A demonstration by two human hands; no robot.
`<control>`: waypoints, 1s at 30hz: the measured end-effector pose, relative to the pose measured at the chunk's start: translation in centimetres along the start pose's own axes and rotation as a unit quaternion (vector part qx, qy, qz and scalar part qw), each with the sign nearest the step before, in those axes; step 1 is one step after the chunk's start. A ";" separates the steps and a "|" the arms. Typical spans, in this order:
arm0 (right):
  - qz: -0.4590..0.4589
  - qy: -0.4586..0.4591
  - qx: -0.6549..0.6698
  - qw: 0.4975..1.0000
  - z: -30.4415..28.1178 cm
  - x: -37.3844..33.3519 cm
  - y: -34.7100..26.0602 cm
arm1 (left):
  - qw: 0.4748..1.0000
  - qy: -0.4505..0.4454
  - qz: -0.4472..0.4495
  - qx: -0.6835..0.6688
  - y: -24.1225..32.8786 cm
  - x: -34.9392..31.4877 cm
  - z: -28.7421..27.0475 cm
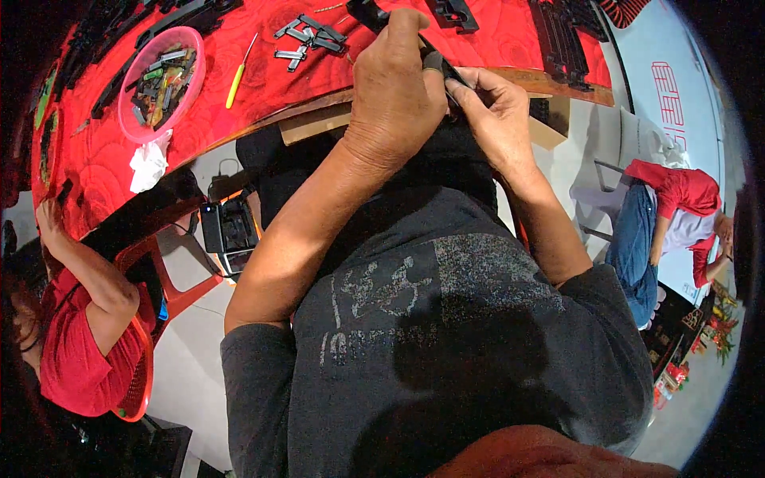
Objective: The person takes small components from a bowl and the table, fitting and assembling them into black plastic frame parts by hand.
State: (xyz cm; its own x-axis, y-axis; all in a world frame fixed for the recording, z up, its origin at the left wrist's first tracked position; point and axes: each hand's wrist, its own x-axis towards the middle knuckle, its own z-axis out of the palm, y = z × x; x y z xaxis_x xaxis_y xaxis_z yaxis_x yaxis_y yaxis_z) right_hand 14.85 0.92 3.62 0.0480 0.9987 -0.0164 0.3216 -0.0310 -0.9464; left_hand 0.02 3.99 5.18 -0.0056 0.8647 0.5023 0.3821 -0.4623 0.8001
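A long, narrow black part (368, 14) slants between my hands at the near edge of the red-covered table. My left hand (398, 92) is closed around its middle, with the back of the hand toward me. My right hand (500, 111) pinches the lower right end between thumb and fingers. Much of the part is hidden behind my fingers, so its exact kind cannot be made out. Left of my hands lies a small pile of silver and black metal pieces (307, 38). Farther left is a screwdriver (236, 84) with a yellow handle.
A pink basket (195, 103) of small mixed parts stands on the left, with crumpled white tissue (150, 162) beside it. Black strip-like parts (562, 44) lie at the right. Seated people in red (88, 350) are at left and right. Under the table shows a cardboard box (319, 123).
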 end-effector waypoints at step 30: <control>-0.034 0.052 -0.011 0.998 0.2 0.8 0.4 | 0.997 0.061 0.028 0.040 -1.1 -0.7 0.1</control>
State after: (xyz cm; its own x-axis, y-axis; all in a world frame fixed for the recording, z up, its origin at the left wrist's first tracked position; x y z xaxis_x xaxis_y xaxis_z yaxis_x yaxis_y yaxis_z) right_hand 14.86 1.70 3.13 0.1235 0.9890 0.0819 0.3487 0.0340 -0.9366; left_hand -0.34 3.91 3.93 -0.0916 0.8054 0.5856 0.4570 -0.4885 0.7433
